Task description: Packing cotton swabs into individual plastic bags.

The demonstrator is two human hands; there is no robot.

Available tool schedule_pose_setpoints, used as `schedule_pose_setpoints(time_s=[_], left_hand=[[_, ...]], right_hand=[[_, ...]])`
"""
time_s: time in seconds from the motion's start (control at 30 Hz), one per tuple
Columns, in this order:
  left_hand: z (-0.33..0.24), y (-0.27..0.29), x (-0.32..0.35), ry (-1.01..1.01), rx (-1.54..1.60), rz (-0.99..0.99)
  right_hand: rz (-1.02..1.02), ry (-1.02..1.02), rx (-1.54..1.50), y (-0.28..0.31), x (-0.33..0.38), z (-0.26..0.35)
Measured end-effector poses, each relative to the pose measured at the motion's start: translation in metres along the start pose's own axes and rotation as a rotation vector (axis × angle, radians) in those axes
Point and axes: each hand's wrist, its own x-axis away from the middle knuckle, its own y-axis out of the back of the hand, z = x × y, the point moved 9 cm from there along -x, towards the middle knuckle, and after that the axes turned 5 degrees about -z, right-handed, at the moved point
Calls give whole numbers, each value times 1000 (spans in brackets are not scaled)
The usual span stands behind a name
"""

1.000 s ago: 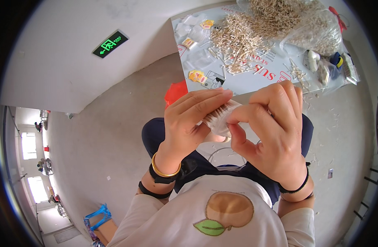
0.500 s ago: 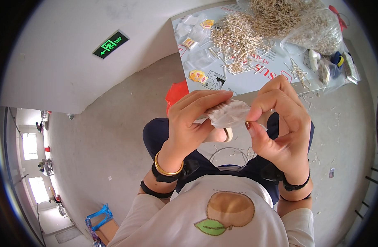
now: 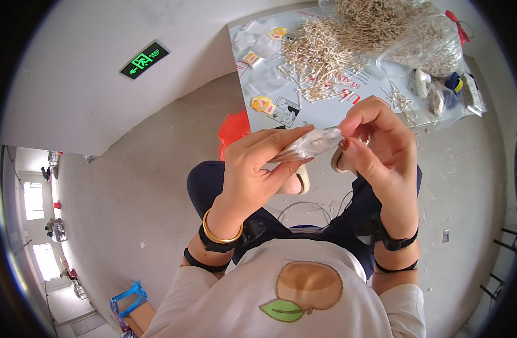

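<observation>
Nearest is the person's white shirt (image 3: 236, 293) with its fruit print (image 3: 309, 284). From its sides the forearms rise, the left one slanting up to the right, the right one nearly straight up. A gold bangle (image 3: 213, 235) and a black strap (image 3: 205, 266) circle the left arm; another black band (image 3: 402, 242) sits at the right wrist.

Beyond the wrists, both hands are raised in front of the body. The left hand (image 3: 247, 163) has its back up and its fingers laid together, reaching to the right; fingers above and thumb below grip a small clear bag (image 3: 317, 143) by its left part. The bag lies between the two hands, tilted, its right end a little higher, with pale contents blurred behind the film. The right hand (image 3: 385, 155) is bent inward with its fingers curled, index finger and thumb close together at the bag's right end; whether they pinch the film I cannot tell.

Below the hands show dark trousers (image 3: 200, 183) and a pale shoe (image 3: 305, 179). Farther off, a red bag (image 3: 233, 132) is by the near left corner of the table (image 3: 326, 115). On the table, yellow packets (image 3: 262, 104) lie on the left, a few loose swabs (image 3: 401, 98) on the right. Behind these come a heap of swabs (image 3: 320, 56) and, far right, a large clear bag (image 3: 427, 45). A green-lit sign (image 3: 145, 58) is on the far left wall.
</observation>
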Motion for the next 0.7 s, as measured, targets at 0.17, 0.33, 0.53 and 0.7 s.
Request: schedule_pose_setpoints(time_s=[0.17, 0.33, 0.53, 0.7], left_hand=[[-4, -1, -1, -6, -8, -7], [-4, -3, -2, -21, -39, 7], [1, -7, 0, 40, -26, 44], [11, -8, 6, 95, 22, 36]], right_hand=[[31, 114, 145, -2, -3, 4], [-27, -36, -22, 4, -2, -5], [-36, -41, -202, 13, -4, -8], [-63, -74, -313, 30, -9, -20]])
